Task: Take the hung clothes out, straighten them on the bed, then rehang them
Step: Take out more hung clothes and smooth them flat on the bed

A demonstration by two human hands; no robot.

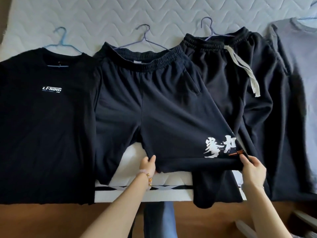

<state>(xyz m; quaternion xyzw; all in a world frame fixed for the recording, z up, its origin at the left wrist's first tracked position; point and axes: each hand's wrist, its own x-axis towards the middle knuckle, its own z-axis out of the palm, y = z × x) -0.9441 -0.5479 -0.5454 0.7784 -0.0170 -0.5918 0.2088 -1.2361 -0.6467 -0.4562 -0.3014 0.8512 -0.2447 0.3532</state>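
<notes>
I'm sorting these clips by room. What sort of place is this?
Probably a bedroom: a quilted mattress carries clothes on wire hangers, such as the black T-shirt and navy shorts, and a wooden floor shows below its edge.

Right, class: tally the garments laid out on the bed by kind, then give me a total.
T-shirts: 2, the black T-shirt and the grey T-shirt
shorts: 1
trousers: 1
Total: 4
</notes>
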